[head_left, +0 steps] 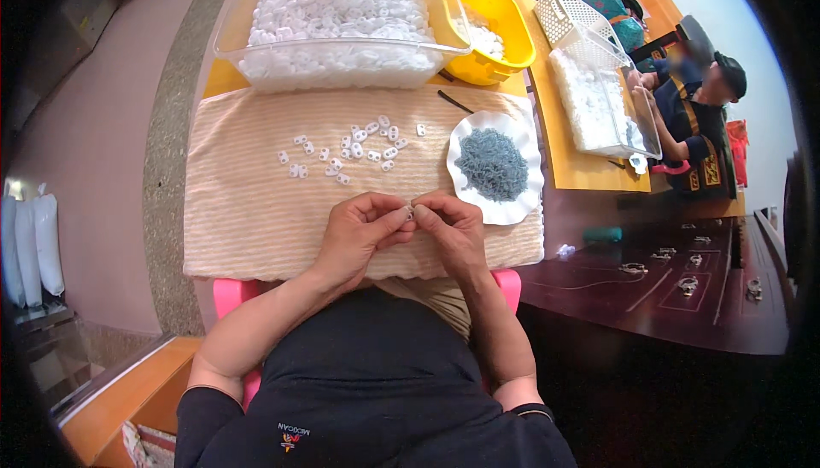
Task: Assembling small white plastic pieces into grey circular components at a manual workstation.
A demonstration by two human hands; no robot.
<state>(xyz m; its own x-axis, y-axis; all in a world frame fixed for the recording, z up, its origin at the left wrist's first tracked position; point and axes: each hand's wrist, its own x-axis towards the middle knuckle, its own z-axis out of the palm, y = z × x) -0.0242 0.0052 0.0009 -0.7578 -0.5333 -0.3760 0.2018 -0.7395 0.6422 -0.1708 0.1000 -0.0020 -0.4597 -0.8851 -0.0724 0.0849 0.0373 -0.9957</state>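
Note:
My left hand [363, 231] and my right hand [453, 227] meet over the near part of a striped beige cloth [248, 212]. Thumbs and forefingers of both pinch one small pale piece [410, 211], mostly covered by the fingertips; its exact kind is too small to make out. Beyond the hands lie several loose white plastic pieces [359, 136], oval with two holes each. Close to my right hand stands a white wavy-edged plate [515, 212], heaped with tiny blue-grey parts [493, 165].
A clear plastic bin [342, 51] full of white pieces stands at the far side, beside a yellow basin [523, 49]. A thin black strip [455, 102] lies near the plate. At right, another person [696, 118] sits by a second clear bin [636, 131] and a white perforated basket [568, 15].

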